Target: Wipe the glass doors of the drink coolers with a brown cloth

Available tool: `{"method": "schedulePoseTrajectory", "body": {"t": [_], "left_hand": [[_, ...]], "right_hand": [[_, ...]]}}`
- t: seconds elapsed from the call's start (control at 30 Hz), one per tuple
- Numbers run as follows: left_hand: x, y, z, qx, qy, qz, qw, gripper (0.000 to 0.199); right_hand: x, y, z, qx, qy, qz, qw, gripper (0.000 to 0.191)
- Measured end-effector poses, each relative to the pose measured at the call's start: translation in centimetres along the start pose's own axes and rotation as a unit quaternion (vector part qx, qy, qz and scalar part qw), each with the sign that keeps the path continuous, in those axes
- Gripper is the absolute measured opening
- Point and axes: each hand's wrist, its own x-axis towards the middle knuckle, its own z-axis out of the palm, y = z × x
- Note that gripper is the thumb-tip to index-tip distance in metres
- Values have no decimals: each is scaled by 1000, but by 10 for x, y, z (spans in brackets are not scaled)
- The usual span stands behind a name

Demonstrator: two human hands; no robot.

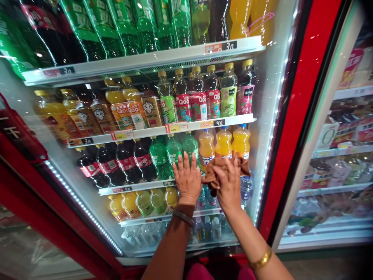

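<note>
My left hand (188,181) lies flat with its fingers spread against the glass door (271,77) of a drinks cooler, in front of green bottles (174,149). To its right, my right hand (229,186) presses a crumpled brown cloth (212,177) on the glass, with its fingers bent over the fabric. Orange drink bottles (223,142) with blue caps stand behind the glass just above the cloth. A dark band circles the left wrist and a gold bracelet the right forearm.
Shelves of bottled drinks (180,97) fill the cooler behind the glass. Its red frame (305,77) runs down the right side, beside another stocked cooler (344,155). A dark red handle (21,132) is at the left. Pink clothing shows at the bottom.
</note>
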Motion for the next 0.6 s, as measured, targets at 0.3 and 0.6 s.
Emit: {"method": "schedulePoseTrajectory", "body": {"t": [0.3, 0.6], "left_hand": [[-3, -6, -2, -4, 27, 23, 999, 75], [-32, -20, 6, -35, 28, 57, 997, 68]], "right_hand": [[-62, 24, 1, 22, 56, 199, 978, 57], [-47, -42, 35, 13, -19, 17, 1000, 65]]}}
